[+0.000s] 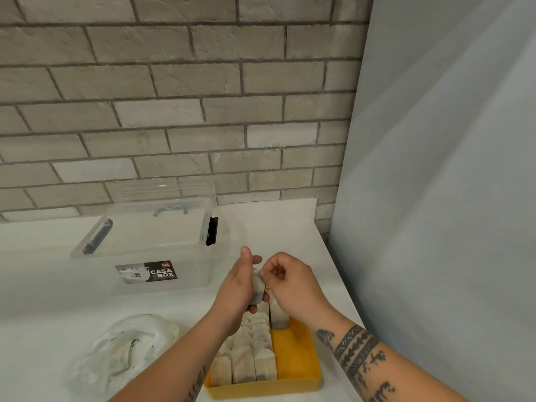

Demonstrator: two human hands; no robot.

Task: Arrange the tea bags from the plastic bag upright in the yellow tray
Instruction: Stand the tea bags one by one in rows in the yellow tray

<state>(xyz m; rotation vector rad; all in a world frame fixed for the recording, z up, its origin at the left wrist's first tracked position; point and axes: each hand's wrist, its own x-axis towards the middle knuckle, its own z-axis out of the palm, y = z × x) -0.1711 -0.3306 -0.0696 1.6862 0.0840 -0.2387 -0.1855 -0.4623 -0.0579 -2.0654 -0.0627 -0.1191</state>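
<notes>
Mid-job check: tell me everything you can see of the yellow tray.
The yellow tray is a shallow rectangular bin, plastic-looking, low-walled, flat on the white table near its right edge. Rows of upright tea bags fill its left part; a few more stand at far right, the near right floor bare. The left forearm covers part of its left edge.

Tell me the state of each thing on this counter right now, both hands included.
left hand, holds a tea bag over the yellow tray
right hand, fingers pinch the tea bag's top
tea bag, upright, not yet in the tray
yellow tray, left part packed, right part mostly bare
packed tea bags, standing upright in rows
plastic bag, crumpled, lying left of the tray
clear box, looks empty
</notes>
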